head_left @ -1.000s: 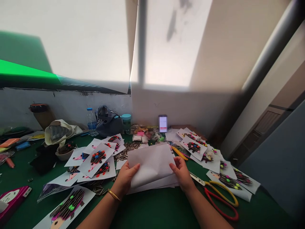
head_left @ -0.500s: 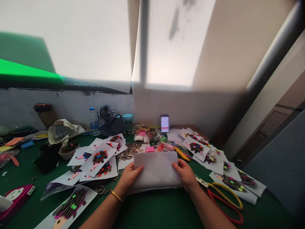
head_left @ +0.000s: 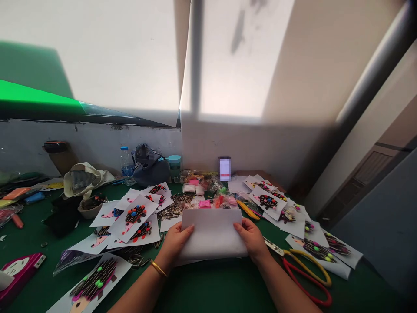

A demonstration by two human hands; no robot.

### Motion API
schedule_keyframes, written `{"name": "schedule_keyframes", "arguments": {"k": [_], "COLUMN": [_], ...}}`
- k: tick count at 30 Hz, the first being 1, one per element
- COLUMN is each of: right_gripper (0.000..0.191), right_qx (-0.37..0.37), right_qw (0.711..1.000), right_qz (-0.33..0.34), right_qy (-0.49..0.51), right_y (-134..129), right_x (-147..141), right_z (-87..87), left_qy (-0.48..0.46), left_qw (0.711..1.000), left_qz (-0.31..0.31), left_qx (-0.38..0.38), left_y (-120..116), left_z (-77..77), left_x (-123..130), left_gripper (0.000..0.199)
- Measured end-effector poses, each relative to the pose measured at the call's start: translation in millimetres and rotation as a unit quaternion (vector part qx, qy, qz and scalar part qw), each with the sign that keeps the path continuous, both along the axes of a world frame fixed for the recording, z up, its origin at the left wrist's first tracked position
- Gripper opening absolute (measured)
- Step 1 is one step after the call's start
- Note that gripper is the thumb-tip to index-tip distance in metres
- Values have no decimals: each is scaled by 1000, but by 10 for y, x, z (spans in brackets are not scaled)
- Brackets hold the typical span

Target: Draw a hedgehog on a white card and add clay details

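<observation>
White paper [head_left: 213,234], blank on the side that shows, is held between my two hands above the green tabletop. My left hand [head_left: 178,240] grips its left edge, thumb on top and fingers hidden behind. At the right edge, my right hand [head_left: 252,238] is closed on it in the same way. Scissors [head_left: 306,269] with red and yellow handles lie just right of my right hand. Left of my left hand are several cards [head_left: 133,217] decorated with seeds and coloured balls, with loose striped seeds [head_left: 138,256] beside them.
More decorated cards [head_left: 286,213] spread at the right. Behind the paper lie small plastic packets [head_left: 224,201], loose seeds and a propped phone [head_left: 224,169]. A water bottle [head_left: 127,167], a dark bag [head_left: 151,169] and a pink power strip [head_left: 21,276] are at the left.
Both hands still hold the paper, which has barely moved. The view has shifted very slightly.
</observation>
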State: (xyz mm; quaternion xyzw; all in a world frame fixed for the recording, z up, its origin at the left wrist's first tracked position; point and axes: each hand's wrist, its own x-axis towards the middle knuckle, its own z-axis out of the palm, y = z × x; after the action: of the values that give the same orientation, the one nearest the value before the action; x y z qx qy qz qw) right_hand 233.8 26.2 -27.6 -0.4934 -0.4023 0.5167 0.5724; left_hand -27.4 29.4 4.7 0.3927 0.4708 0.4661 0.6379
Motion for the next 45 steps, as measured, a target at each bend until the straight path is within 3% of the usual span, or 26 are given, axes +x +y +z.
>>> {"name": "schedule_keyframes", "arguments": {"k": [11, 24, 45], "right_gripper": [43, 45, 45], "right_qx": [1, -5, -7], "right_qw": [1000, 1000, 1000], "right_qz": [1, 15, 22], "right_qy": [-1, 2, -3], "right_y": [-10, 64, 83], "right_x": [-26, -10, -1], "right_z": [19, -79, -94], "left_qy": [-14, -13, -4], "left_qw": [1000, 1000, 1000], "left_qz": [-10, -9, -6], "left_qx": [-1, 10, 7], "left_y": [39, 74, 82], "left_z": [-56, -138, -127], "left_x": [-17, -46, -55], "left_gripper": [53, 57, 57]}}
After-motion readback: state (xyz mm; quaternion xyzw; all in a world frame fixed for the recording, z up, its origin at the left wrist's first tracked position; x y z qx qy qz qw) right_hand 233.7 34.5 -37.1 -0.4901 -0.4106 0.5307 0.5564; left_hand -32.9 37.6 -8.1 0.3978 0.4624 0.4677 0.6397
